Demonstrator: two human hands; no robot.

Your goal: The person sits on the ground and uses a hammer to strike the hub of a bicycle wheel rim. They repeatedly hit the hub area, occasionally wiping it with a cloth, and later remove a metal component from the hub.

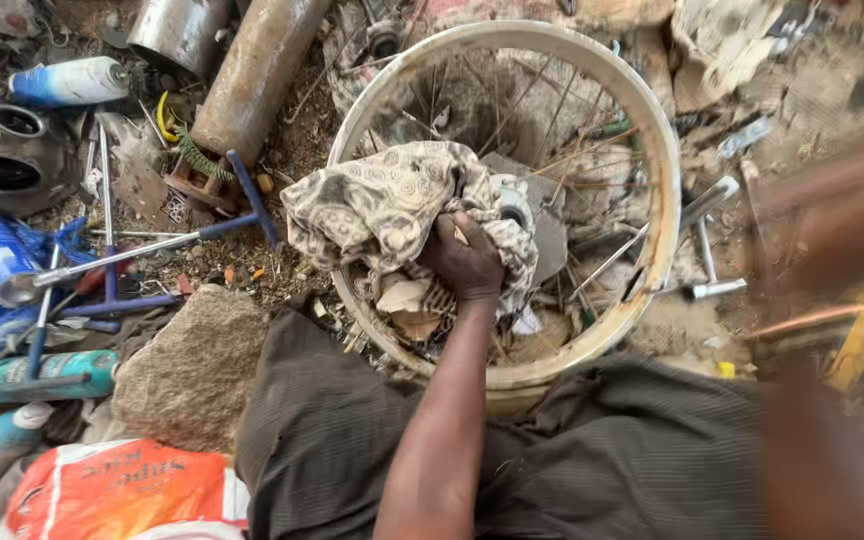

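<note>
Left hand (pixel 464 262): fingers curled tight, gripping a crumpled cream-and-grey patterned cloth rag (pixel 392 205) and pressing it onto the middle of a spoked wheel. Right hand (pixel 832 215): a blurred streak at the right edge of view; whether it is spread or closed cannot be told, nor what it touches.

Wheel: pale cream metal rim with thin wire spokes (pixel 652 150), lying flat on littered dirt just ahead of the person's lap, its near edge touching dark striped trousers (pixel 602 460). Grey metal hub (pixel 512 205) partly shows beside the rag.

Left of the wheel: blue-handled cross wrench with long steel shaft (pixel 152 245); rough brown stone (pixel 192 370) just beside the knee; rusty brown cylinder (pixel 252 80); white-and-blue spray can (pixel 72 80); teal spray can (pixel 52 372); orange-and-white plastic sack (pixel 117 490) at bottom left. Right of the wheel: silver socket wrench (pixel 709 250) on the dirt.
</note>
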